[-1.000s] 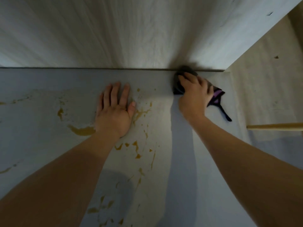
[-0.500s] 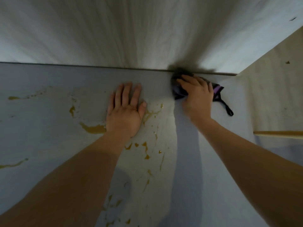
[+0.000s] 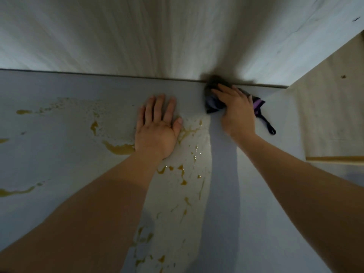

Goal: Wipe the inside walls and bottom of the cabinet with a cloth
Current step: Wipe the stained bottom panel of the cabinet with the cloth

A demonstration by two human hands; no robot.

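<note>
- Where the pale cabinet bottom [image 3: 59, 107] meets the wood-grain back wall [image 3: 157, 36], a dark seam runs across, and a side wall [image 3: 331, 107] closes the corner just beyond the right hand's far side.
- Amber liquid stains [image 3: 120, 148] streak the bottom, spreading from around the left hand toward the near edge.
- Both forearms are cut off at the lower frame edge; the cloth's top blurs into shadow at the seam.
- Left hand [image 3: 157, 131] lies flat, fingers straight, palm pressed on the bottom.
- Right hand [image 3: 236, 109] presses on the dark cloth [image 3: 213, 103]; purple fabric and a black loop [image 3: 270, 129] trail out beside the wrist.
</note>
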